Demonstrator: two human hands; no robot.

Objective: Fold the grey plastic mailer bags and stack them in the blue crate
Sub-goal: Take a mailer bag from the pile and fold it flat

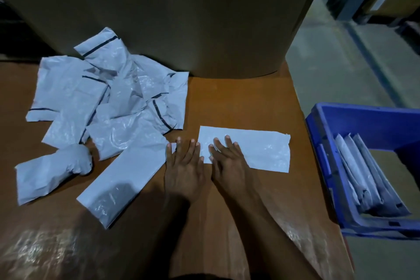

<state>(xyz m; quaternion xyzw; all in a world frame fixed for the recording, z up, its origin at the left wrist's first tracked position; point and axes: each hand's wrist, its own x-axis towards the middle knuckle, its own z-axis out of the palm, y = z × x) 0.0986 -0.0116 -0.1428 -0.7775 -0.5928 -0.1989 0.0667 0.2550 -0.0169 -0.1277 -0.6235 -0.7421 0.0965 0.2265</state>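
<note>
Toward the right edge of the desk, a grey mailer bag lies flat, long axis running left to right. Both hands are flat, fingers straight, grasping nothing: the right hand presses the bag's left end, the left hand rests just beside it. Its free length runs toward the blue crate, so the right hand looks nearer.
</note>
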